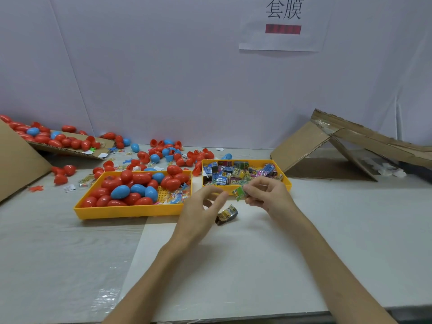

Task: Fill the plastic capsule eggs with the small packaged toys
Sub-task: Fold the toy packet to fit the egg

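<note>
At the middle of the worktop (304,242), the right hand (268,195) pinches a green packaged toy (239,194) between thumb and fingertips. The left hand (198,209) sits just beside it, fingers loosely curved and holding nothing, as far as the blur lets me judge. A second packet (228,215) lies on the worktop at six o'clock from the green one.

No egg is in either hand, so this toy has yet to go into a shell. At ten o'clock from the hands, a yellow tray (126,212) holds closed red and blue capsule eggs (120,191) (filled or empty, I cannot tell). At twelve o'clock, a toy tray (288,183) is heaped with packets, and open egg halves (177,155) lie scattered behind the trays. By my reckoning, most of the job remains.
</note>
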{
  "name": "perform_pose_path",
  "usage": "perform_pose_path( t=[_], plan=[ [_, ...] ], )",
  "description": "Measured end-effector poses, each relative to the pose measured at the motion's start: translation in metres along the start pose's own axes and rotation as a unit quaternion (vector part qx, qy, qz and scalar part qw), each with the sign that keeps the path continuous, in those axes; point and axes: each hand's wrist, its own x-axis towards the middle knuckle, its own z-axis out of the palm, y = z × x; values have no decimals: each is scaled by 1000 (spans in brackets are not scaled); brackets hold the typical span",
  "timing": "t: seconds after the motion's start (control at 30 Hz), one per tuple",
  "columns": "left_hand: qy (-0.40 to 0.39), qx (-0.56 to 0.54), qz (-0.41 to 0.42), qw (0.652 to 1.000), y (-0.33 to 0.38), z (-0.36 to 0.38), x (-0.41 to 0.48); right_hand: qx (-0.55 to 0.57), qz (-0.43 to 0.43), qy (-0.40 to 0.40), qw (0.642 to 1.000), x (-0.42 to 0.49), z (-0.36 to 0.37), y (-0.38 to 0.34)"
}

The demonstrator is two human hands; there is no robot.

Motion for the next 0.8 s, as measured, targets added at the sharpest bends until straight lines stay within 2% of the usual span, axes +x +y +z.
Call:
perform_pose_path(
  t=[0.13, 0.2, 0.3, 0.4, 0.53, 0.67, 0.8],
  plan=[
    [-55, -150, -78, 984, 8, -4, 0, -26, -21, -77, 996, -4, 5, 2],
    [-65, -140, -76, 985, 6, -4, -1, -41, -27, -113, 992, -6, 8, 2],
    [-85, -100, -70, 989, 2, -3, -2, -50, -34, -127, 990, -7, 10, 0],
    [-92, -124, -79, 985, 1, -4, -2, -29, -36, -120, 992, -8, 11, -1],
    [-56, -162, -85, 982, 1, -6, 0, -22, -25, -85, 996, -7, 12, -2],
    [-41, -177, -78, 980, 0, -6, 1, -66, -13, -119, 991, -9, 15, 0],
    [-42, -184, -78, 979, 0, -6, 1, -57, -14, -133, 989, -9, 17, 3]
  ],
)
